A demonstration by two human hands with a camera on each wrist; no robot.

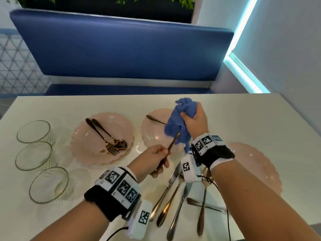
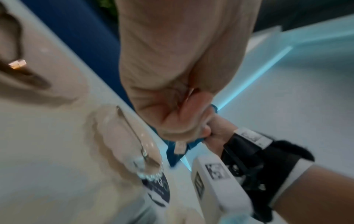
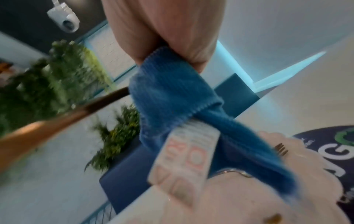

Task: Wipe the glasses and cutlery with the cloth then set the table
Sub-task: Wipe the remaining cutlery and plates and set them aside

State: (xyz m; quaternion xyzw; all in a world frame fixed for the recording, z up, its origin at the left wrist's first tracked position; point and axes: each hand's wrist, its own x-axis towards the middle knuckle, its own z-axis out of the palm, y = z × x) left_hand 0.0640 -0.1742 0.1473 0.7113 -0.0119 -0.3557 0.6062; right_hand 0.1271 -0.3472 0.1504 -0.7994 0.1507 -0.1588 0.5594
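Here: left hand (image 1: 155, 158) grips gold utensil (image 1: 173, 142) by handle, far end buried in cloth (image 1: 178, 126); right hand (image 1: 195, 119) clenched round cloth, above plate (image 1: 149, 126).

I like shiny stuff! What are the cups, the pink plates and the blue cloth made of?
The cups look like clear glass: you see the table through them. The pink plates look like glossy translucent glass or plastic, since lights reflect on them; I can't tell which. The cloth looks like soft ribbed fabric, maybe microfibre: it bunches in the right hand.
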